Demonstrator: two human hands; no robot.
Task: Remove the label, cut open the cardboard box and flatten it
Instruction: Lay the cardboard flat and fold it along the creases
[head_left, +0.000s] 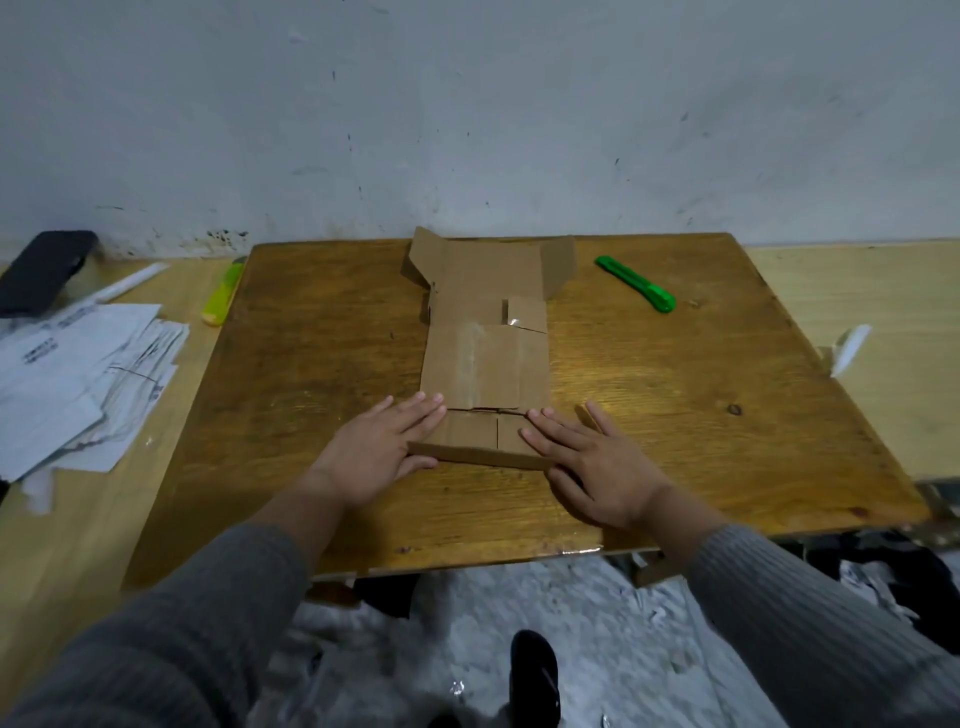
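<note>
- Bearing the whole work, the wooden table (311, 415) gives a hard surface for pressing.
- The cardboard box (485, 364) lies cut open in the middle; its far flaps are not flat yet.
- The left hand (382, 447) and right hand (587, 462) press the near flaps with straight fingers, probably to flatten them.
- The green cutter (636, 284) rests far right, out of the way.
</note>
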